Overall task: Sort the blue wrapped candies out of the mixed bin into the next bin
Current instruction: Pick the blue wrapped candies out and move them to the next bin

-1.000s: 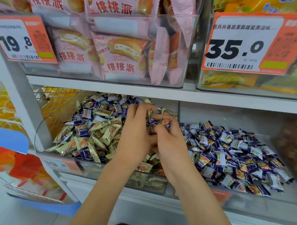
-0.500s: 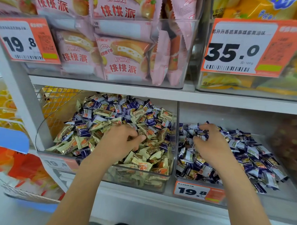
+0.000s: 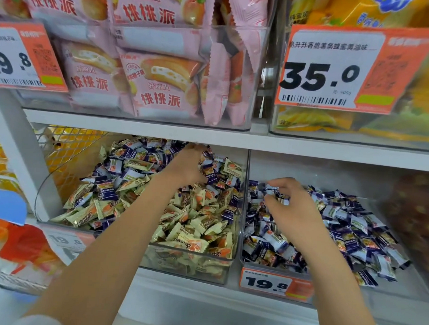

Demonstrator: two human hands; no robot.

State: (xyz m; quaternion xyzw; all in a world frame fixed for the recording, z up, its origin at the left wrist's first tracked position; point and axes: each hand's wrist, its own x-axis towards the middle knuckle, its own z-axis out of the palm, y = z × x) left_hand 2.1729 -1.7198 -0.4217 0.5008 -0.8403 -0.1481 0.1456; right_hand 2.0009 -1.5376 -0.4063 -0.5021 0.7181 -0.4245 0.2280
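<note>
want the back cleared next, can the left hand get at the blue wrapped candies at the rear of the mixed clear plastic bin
Probably yes: the left hand is already over the blue wrapped candies at the rear of the mixed clear plastic bin, under the shelf, with nothing between.

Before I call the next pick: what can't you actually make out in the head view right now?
- Left hand fingers: motion-blurred at the back of the mixed bin; holding a candy or not, unclear.
- Right hand: its back hides whatever the curled fingers hold over the blue candies.
- Brown goods far right: blurred and cut by the frame edge.
</note>
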